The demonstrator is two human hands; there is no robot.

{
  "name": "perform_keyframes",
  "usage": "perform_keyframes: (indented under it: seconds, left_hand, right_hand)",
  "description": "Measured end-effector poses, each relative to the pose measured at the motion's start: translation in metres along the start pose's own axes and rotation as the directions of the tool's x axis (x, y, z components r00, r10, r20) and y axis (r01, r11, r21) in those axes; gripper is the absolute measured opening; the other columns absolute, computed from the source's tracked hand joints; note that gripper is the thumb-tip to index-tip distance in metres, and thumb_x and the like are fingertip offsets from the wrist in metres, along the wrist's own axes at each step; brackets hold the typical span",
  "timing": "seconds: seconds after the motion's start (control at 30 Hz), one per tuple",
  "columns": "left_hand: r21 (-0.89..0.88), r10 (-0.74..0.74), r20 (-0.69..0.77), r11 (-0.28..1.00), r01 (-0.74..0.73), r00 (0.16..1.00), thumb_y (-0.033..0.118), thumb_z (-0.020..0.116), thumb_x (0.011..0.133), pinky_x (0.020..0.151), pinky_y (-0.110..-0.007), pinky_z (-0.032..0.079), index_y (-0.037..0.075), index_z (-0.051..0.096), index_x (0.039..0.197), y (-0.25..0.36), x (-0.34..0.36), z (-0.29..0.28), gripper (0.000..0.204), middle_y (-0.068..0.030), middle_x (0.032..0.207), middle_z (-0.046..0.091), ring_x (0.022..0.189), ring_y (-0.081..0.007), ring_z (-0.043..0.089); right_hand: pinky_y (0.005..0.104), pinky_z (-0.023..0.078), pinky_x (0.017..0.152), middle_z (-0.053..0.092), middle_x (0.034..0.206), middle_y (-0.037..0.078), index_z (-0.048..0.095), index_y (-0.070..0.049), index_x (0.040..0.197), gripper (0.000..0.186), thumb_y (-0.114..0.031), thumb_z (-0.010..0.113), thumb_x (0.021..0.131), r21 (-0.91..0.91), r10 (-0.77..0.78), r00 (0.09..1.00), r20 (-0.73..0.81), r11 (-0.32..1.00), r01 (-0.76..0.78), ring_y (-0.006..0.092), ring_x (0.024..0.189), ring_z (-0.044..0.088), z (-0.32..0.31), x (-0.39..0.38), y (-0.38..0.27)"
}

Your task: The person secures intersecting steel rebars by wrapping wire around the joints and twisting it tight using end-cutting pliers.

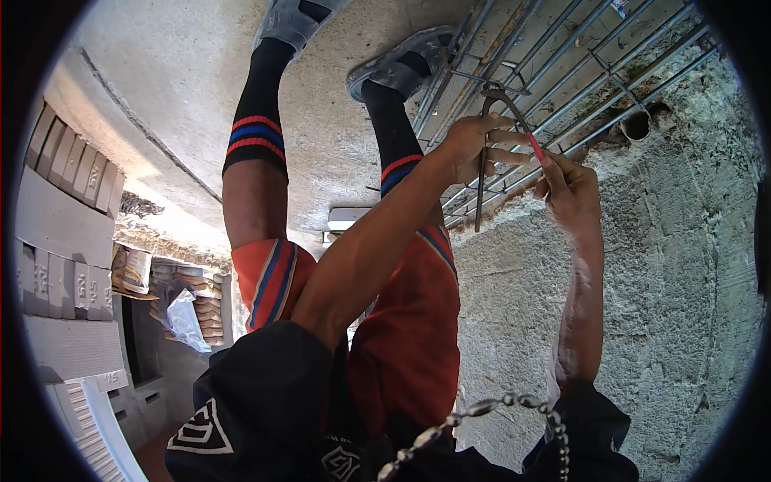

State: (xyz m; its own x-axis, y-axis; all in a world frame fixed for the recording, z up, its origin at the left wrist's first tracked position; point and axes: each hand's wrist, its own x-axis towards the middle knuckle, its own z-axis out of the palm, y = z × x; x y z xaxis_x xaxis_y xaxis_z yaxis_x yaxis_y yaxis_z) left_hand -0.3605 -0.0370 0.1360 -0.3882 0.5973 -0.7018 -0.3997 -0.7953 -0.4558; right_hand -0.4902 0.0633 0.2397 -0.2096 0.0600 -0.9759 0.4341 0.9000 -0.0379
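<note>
A pair of long-handled pincers (511,102) is held at a steel reinforcement cage (554,60), its jaws at the cage's bars. One dark handle runs through my left hand (472,149), whose fingers reach across between the two handles. A ring is on one of those fingers. My right hand (572,189) pinches the end of the other handle, which has a red grip. The handles are spread apart. Whether the jaws have a tie wire in them is too small to tell.
Below the cage rises a rough concrete wall (602,305), with a pipe end (634,126) near it. My feet in grey sandals (401,68) stand on the concrete floor (173,80). Stacked grey blocks (60,217) and piled bags (207,309) lie at the left. A bead chain (482,407) hangs in front.
</note>
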Motion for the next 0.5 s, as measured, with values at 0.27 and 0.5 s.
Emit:
perform_keyframes:
  seconds: [0.27, 0.5]
  left_hand:
    - [-0.416, 0.12, -0.026, 0.902, -0.12, 0.992, 0.042, 0.029, 0.097, 0.081, -0.046, 0.05, 0.002, 0.044, 0.122, -0.014, 0.027, 0.005, 0.05, -0.0167, 0.106, 0.058, 0.104, -0.0324, 0.056]
    - [-0.601, 0.21, 0.024, 0.784, -0.154, 0.977, 0.04, 0.062, 0.084, 0.068, -0.04, 0.052, 0.004, 0.054, 0.086, -0.016, 0.039, 0.026, 0.037, -0.0058, 0.066, 0.052, 0.065, -0.0201, 0.056]
  right_hand:
    - [0.0237, 0.035, 0.043, 0.056, 0.052, 0.004, 0.063, 0.002, 0.105, 0.03, -0.021, 0.051, 0.091, 0.005, 0.058, 0.998, -0.006, 0.998, -0.058, 0.0056, 0.044, 0.047, 0.011, -0.003, -0.017]
    - [0.0221, 0.032, 0.038, 0.057, 0.054, 0.006, 0.063, 0.005, 0.096, 0.031, -0.023, 0.051, 0.092, 0.065, 0.249, 0.963, 0.107, 0.964, -0.257, 0.0052, 0.039, 0.042, -0.004, 0.009, -0.024]
